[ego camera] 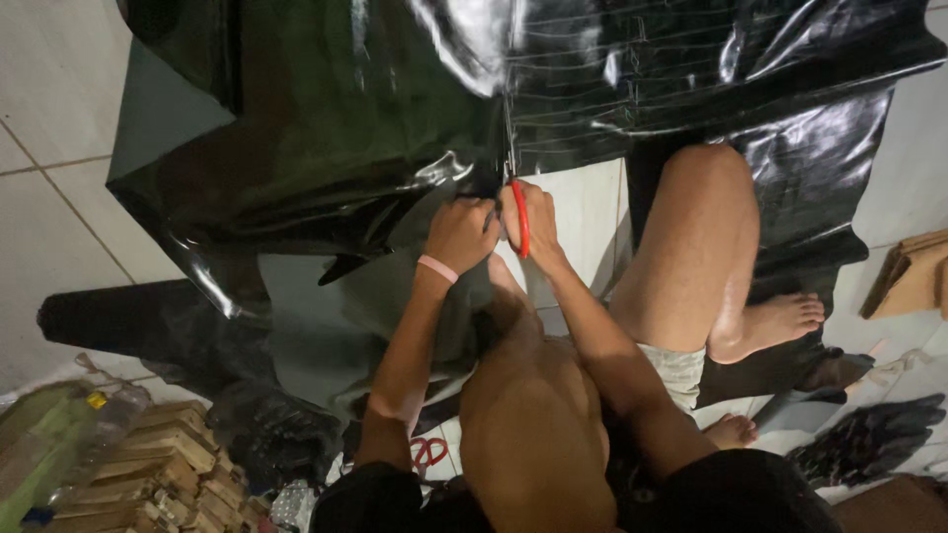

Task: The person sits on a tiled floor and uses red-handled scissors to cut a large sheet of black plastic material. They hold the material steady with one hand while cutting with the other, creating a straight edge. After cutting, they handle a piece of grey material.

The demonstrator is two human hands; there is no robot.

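Note:
A large sheet of shiny black plastic [326,128] lies spread over the tiled floor in front of me. My right hand [533,222] grips red-handled scissors [517,212] whose blades point away from me into the sheet's edge. My left hand [460,235], with a pink band at the wrist, pinches the plastic just left of the blades. A straight slit runs up the sheet from the scissors. I sit on the floor with bare knees drawn up between my arms.
Stacked wooden blocks [168,459] and a green plastic bag [39,434] lie at the lower left. A second pair of red scissors [428,452] lies by my left elbow. Cardboard [908,276] sits at the right, a dark glove [869,439] below it.

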